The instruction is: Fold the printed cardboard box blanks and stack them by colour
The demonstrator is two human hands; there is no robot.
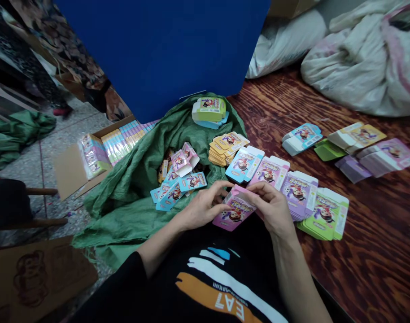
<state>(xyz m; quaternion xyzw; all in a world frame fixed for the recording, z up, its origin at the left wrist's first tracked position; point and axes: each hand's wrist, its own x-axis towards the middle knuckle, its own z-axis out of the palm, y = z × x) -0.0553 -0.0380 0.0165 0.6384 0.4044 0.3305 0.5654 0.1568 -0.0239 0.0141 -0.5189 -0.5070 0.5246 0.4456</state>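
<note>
A small pink cardboard box (232, 214) with a cartoon print is held tilted in front of my body. My left hand (205, 204) grips its left side, thumb across the front. My right hand (270, 204) pinches the upper right corner. Just beyond my hands, stacks of flat cartons stand in a row: blue (244, 164), pink (268, 172), purple (298, 193) and green (325, 214). Farther back lies an orange stack (228, 146). On the left, a green woven sack (131, 197) holds loose blue and pink boxes (193, 181).
A blue board (164, 54) rises at the back. More carton stacks (356, 134) lie on the brown wooden surface (369, 224). White sacks (363, 58) rest at the back right. An open cardboard box (68, 172) of packed boxes sits on the floor. A person's leg (33, 63) shows at upper left.
</note>
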